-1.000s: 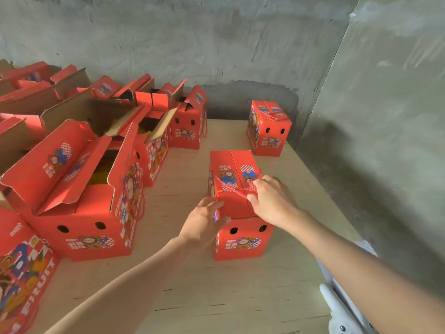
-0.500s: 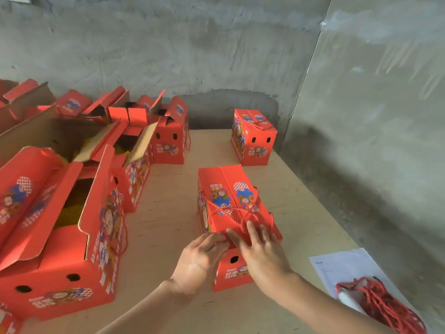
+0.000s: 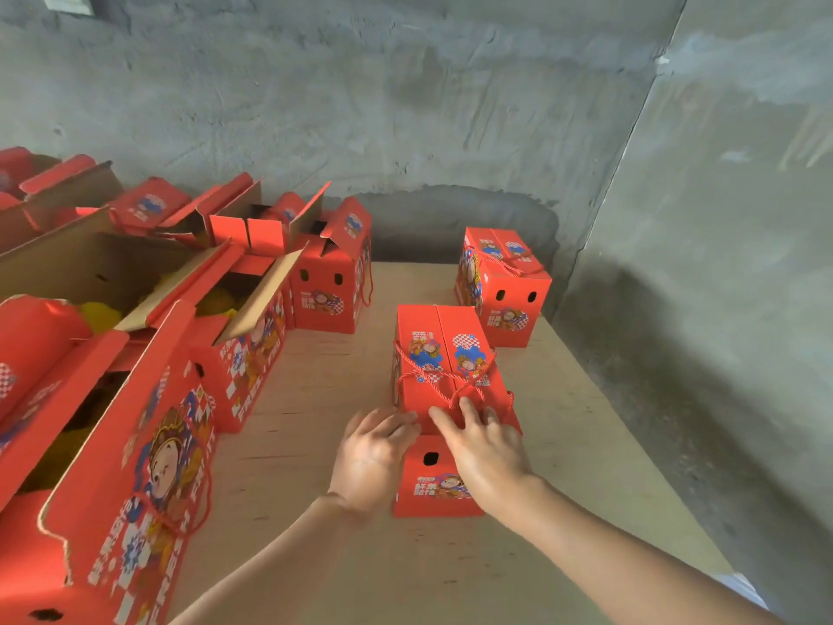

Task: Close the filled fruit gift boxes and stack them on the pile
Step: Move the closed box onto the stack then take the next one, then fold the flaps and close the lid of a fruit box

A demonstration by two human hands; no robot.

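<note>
On the plywood table point(image 3: 315, 466), about the middle, a closed red gift box point(image 3: 444, 354) stands with its two lid flaps meeting along the top. A red cord point(image 3: 444, 385) is crossed over the lid; where its ends run on the far side is hidden from me. The left hand point(image 3: 376, 457) lies at the box's near left corner, fingers nearly straight and resting against the lid's front edge, gripping nothing. The right hand point(image 3: 484, 448) is laid flat on the near end of the lid, fingers spread and extended, pressing rather than clasping; its fingertips touch the cord's crossing. The right wrist covers part of the front panel, so only one round hole shows there and the printed label is half hidden.

Toward the back right corner a second closed box point(image 3: 502, 286) stands on its own, well apart from the first.

Along the left side stand the open boxes point(image 3: 135, 444), flaps raised. The nearest is cut off by the frame's left and bottom edges, and its inside is mostly in shadow. Yellow fruit point(image 3: 101, 315) shows in the ones behind it, too blurred to name. A further open box point(image 3: 329, 281) stands by the concrete wall point(image 3: 405, 106). At the lower right a pale object point(image 3: 743, 593) peeps past the forearm; I cannot make out what it is.
</note>
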